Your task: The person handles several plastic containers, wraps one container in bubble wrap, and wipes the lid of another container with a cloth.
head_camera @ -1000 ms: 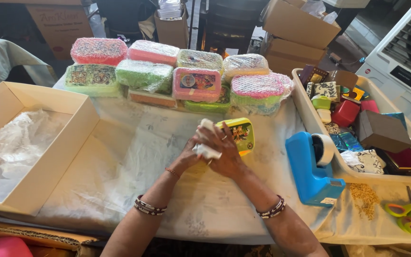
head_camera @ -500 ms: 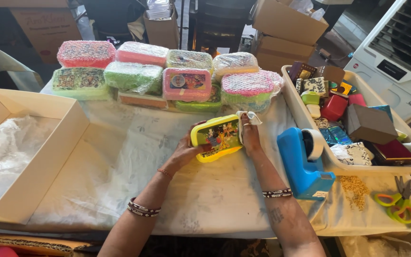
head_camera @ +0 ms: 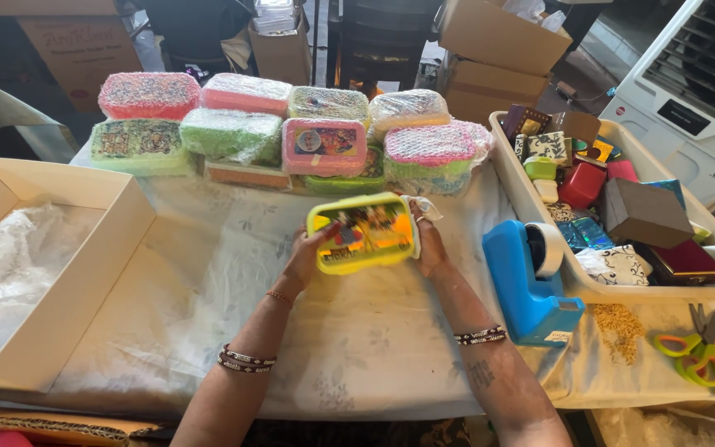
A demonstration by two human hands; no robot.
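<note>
Cardboard cartons and a dark chair back crowd the far side of a counter (head_camera: 208, 314) spread with pale, faintly patterned plastic sheeting. Just above its middle a yellow lunch box (head_camera: 363, 232) with a colourful picture lid is held up between both hands. The left hand (head_camera: 308, 255) grips its left end, thumb lying over the lid and fingers curled underneath. The right hand (head_camera: 429, 242) clasps the right end, fingers closed around the edge along with a scrap of clear wrap (head_camera: 420, 206). Behind the box, near the far edge, sits a cluster of wrapped lunch boxes (head_camera: 291, 132) in pink, green and red, stacked two deep. Just right of the right forearm stands a blue tape dispenser (head_camera: 527, 285) carrying a white roll. Beyond it a cream tray (head_camera: 531, 207) holds small boxes and trinkets. Green-handled scissors (head_camera: 705, 352) lie at the right edge. At the left, an open cardboard box (head_camera: 84, 273) contains crumpled clear plastic.
</note>
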